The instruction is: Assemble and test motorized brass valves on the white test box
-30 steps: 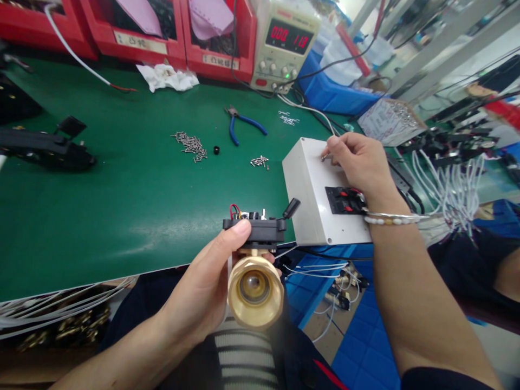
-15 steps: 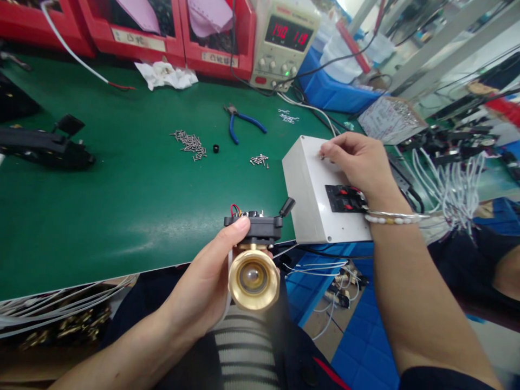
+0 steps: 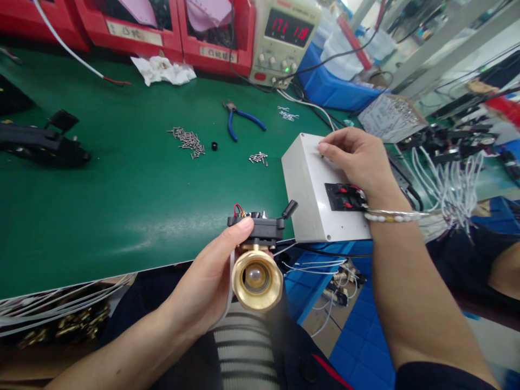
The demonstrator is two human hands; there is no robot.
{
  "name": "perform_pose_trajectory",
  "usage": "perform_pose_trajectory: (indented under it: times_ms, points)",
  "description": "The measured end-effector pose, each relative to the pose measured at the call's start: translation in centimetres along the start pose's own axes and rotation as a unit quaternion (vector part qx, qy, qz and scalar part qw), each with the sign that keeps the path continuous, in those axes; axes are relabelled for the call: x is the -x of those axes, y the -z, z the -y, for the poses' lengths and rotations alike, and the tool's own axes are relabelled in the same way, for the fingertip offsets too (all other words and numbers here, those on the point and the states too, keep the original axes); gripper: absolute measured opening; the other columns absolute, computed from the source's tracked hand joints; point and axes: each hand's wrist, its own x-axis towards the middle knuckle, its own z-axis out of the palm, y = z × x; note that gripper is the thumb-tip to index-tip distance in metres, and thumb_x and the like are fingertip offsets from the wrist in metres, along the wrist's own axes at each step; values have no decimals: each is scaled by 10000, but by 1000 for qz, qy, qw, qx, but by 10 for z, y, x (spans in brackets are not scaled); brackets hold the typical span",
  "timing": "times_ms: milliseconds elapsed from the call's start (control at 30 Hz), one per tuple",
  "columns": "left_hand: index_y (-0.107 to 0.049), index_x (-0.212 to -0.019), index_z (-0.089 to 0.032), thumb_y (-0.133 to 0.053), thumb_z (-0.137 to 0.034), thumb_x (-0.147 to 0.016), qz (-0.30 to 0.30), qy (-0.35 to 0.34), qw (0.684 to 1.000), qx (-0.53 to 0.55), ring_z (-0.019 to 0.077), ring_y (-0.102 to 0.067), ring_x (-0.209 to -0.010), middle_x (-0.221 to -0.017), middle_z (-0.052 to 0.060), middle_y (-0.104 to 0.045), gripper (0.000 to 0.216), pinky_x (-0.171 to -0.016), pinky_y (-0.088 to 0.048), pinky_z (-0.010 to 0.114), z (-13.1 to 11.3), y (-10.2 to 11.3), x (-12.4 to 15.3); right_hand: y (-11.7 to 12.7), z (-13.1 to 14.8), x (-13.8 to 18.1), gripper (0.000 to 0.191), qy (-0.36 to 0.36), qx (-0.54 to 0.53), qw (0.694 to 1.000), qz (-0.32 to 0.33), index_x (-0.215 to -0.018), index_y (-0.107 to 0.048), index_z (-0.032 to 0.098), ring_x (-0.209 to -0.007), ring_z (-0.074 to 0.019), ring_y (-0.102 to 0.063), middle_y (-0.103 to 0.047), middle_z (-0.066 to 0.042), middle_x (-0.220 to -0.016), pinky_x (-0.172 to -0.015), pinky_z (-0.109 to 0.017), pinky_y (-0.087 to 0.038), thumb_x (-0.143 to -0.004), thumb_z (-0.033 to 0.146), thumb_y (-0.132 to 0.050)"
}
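My left hand (image 3: 207,276) is closed around a motorized brass ball valve (image 3: 258,287), its thumb on the black actuator housing (image 3: 264,228). The valve's round opening faces me, and the ball shows inside with a dark gap at its left. Red and yellow wires stick up from the housing, and a small black cap tilts out at its right. My right hand (image 3: 357,157) pinches a small toggle switch (image 3: 322,155) on top of the white control box (image 3: 312,200); the fingertips mostly hide it. Just below that hand sits a black terminal block (image 3: 345,197) with red tabs.
On the green bench (image 3: 134,189) lie blue-handled cutters (image 3: 233,122), screw piles (image 3: 189,142), a black ring (image 3: 214,146) and small clips (image 3: 287,114). Red bins (image 3: 134,38) and a lit power supply (image 3: 280,49) stand behind. White cables (image 3: 447,184) bunch at right.
The ball inside the valve has turned, showing a dark gap at its left. My left hand with the valve has shifted slightly right. The power supply's reading has changed.
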Motion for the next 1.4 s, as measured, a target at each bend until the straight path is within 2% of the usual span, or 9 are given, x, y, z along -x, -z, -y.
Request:
perform_pose_trajectory:
  times_ms: [167, 400, 533, 633, 733, 867, 1033, 1233, 1400]
  points:
    - [-713, -874, -173, -766, -450, -838, 4, -14, 1000, -18, 213, -749, -649, -711, 60, -774, 284, -641, -587, 261, 2, 2, -1, 0, -1, 0, 297, -1, 5, 1000, 12, -830, -665, 201, -740, -154, -586, -671, -29, -839, -729, -319, -478, -729, 467, -751]
    - [-718, -865, -173, -785, -497, -798, -3, -23, 998, -56, 210, -750, -680, -712, 43, -768, 338, -598, -520, 233, 0, 0, 2, 2, -1, 1, 328, 7, 26, 999, 26, -890, -685, 203, -746, -153, -568, -654, -24, -840, -694, -308, -460, -739, 479, -776]
    - [-706, -890, -177, -783, -530, -788, -5, -19, 997, -75, 206, -742, -705, -733, 39, -762, 375, -621, -517, 238, -2, 0, 4, 2, -4, -3, 284, -1, 26, 999, 19, -856, -679, 210, -768, -173, -600, -651, -31, -819, -708, -322, -484, -754, 446, -799]
    - [-707, -905, -178, -784, -556, -780, -14, -7, 997, -80, 209, -745, -730, -751, 36, -763, 406, -637, -518, 238, -2, 1, 6, 0, -1, -6, 187, -10, 23, 1000, 9, -831, -672, 204, -746, -159, -600, -649, -26, -791, -706, -306, -484, -795, 354, -777]
    - [-705, -914, -181, -790, -572, -765, -33, 4, 996, -84, 217, -748, -741, -759, 33, -764, 427, -655, -524, 245, -3, 0, 8, -4, 7, -5, 91, -44, 10, 999, -21, -804, -653, 174, -632, -112, -526, -639, -17, -740, -616, -266, -419, -811, 204, -738]
    - [-700, -901, -176, -782, -541, -777, -27, -2, 997, -77, 221, -742, -733, -752, 37, -753, 394, -633, -511, 251, -3, -2, 7, -7, 17, -3, 113, -85, -9, 995, -44, -780, -628, 165, -571, -88, -455, -614, 5, -676, -558, -251, -354, -831, 117, -717]
    - [-709, -897, -168, -781, -519, -783, -4, -11, 998, -63, 229, -734, -730, -755, 52, -750, 376, -641, -512, 263, -2, 0, 5, -6, 16, -1, 117, -63, -14, 997, -35, -778, -621, 181, -586, -97, -456, -647, -1, -694, -572, -254, -350, -863, 145, -694]
    - [-695, -902, -174, -768, -531, -787, -28, 0, 997, -77, 231, -740, -743, -757, 50, -749, 382, -651, -517, 265, -3, -1, 7, -5, 10, -2, 112, -41, 12, 999, -19, -829, -618, 180, -596, -104, -425, -657, -13, -742, -620, -273, -349, -915, 204, -685]
    - [-701, -894, -172, -778, -531, -778, -25, 1, 997, -73, 225, -740, -743, -757, 46, -749, 385, -644, -512, 258, -3, -2, 8, -6, 14, -3, 136, -60, 13, 998, -31, -797, -612, 172, -552, -89, -412, -637, 0, -698, -572, -261, -317, -917, 142, -672]
